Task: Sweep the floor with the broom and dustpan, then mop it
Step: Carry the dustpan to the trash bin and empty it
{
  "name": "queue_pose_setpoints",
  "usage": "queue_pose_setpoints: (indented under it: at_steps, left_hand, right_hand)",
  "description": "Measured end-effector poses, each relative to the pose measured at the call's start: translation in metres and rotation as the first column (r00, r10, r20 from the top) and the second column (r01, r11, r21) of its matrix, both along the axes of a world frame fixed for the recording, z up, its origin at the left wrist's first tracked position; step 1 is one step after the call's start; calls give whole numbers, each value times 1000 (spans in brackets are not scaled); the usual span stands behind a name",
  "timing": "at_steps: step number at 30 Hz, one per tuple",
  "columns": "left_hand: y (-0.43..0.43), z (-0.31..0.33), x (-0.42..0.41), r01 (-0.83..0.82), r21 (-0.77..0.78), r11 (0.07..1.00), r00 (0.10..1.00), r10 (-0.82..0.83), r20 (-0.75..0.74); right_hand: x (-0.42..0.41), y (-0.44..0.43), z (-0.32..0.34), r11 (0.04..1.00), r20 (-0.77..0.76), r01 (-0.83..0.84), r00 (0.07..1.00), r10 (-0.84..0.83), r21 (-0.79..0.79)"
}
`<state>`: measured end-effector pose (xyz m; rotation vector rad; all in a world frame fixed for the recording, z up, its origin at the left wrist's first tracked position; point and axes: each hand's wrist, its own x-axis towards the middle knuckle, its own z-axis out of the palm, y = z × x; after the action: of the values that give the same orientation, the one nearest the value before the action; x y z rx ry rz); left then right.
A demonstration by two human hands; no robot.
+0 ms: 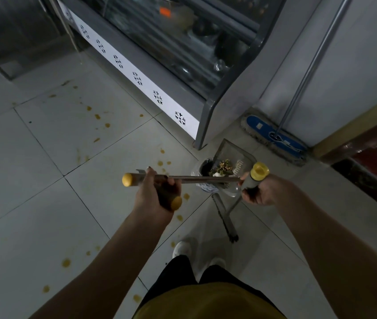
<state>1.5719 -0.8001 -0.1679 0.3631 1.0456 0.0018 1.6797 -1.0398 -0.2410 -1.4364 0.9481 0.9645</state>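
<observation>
My left hand [157,192] grips a dark handle with a yellow end, and a thin rod with a yellow cap [127,179] also runs through its fingers towards my right hand. I take these for the broom; black bristles [233,238] show low by my feet. My right hand [260,191] grips the grey, yellow-capped handle [260,172] of the dustpan [230,150]. The pan holds a heap of brown and white debris [222,168] and hangs over a small bin with a dark liner [202,180]. The flat blue mop [275,137] leans against the wall on the right.
A glass-fronted display cooler [182,65] runs along the far side, its corner close to the dustpan. Orange stains [97,116] dot the white floor tiles on the left and near my white shoes [182,248]. A dark red step [371,171] lies at the right.
</observation>
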Motion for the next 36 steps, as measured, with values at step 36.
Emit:
queue_pose_setpoints:
  at_steps: [36]
  left_hand:
    - [76, -46, -24, -309, -131, 942, 943, 285, -174]
  right_hand:
    - [-1, 67, -22, 967, -96, -253, 963, 251, -15]
